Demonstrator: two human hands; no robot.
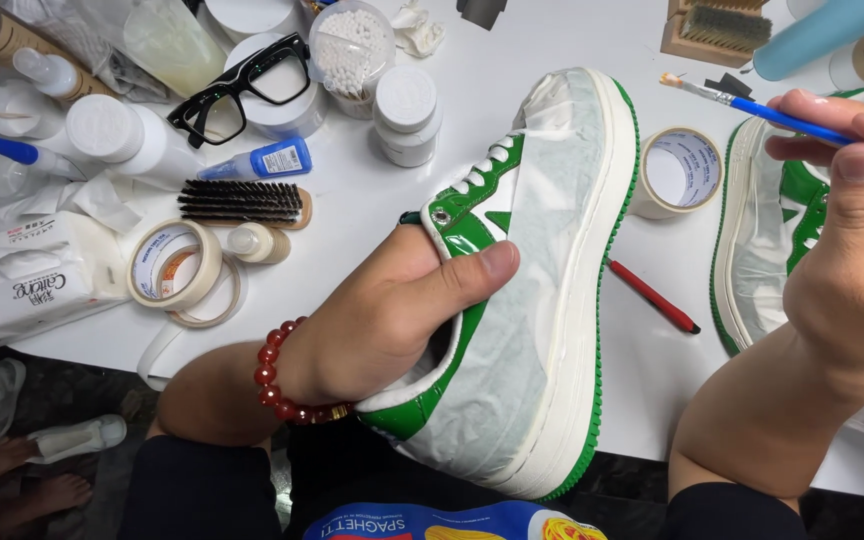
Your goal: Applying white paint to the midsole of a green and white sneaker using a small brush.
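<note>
Your left hand is shoved into the collar of the green-and-white sneaker, fingers inside, thumb pressed on the outside of the green panel, so it's clamped on the shoe and holding it tilted on its side over the near edge of the white table. Most of the upper is covered in pale masking tape (sole edge and green outsole left bare). Your right hand is well apart, up at the right, pinching a blue-handled paintbrush with bristles pointing left, not touching the shoe. Under that hand lies a second taped sneaker. Between the two shoes: a tape roll and a red pencil. Left of your wrist: two more tape rolls, a dark-bristle brush, black glasses, white jars.
</note>
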